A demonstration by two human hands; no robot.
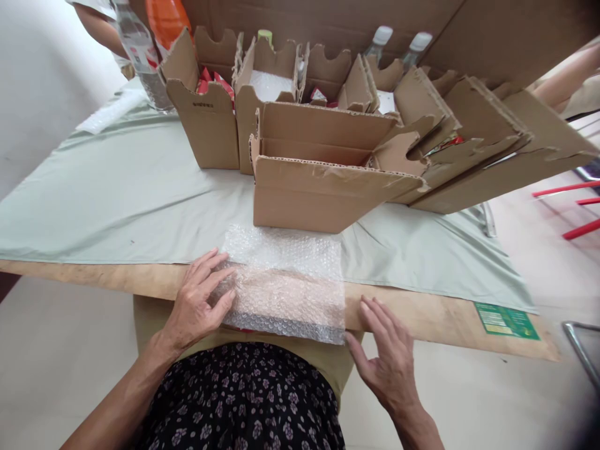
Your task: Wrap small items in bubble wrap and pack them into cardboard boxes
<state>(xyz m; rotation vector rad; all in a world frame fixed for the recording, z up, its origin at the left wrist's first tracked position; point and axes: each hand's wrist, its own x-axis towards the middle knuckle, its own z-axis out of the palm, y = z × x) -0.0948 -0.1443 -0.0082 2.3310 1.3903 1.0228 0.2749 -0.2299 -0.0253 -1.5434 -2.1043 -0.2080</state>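
Observation:
A clear sheet of bubble wrap point(290, 287) lies flat across the table's front edge, its near end hanging slightly over. My left hand point(199, 300) rests at the sheet's left edge with fingers outstretched, the fingertips touching it. Just off the right edge of the wrap, my right hand point(387, 347) is spread, its thumb close to the near right corner and its fingers by the bare wood. Neither hand grips anything. Beyond the sheet stands an open-topped cardboard box point(328, 194), whose inside bottom is hidden.
Several cardboard bins point(210, 131) with notched rims line the back, some holding red packets and white pieces. Bottles point(140, 56) stand at the back left. A pale green cloth point(117, 194) covers the table above a wooden edge point(440, 319). Other people's arms point(572, 75) show behind.

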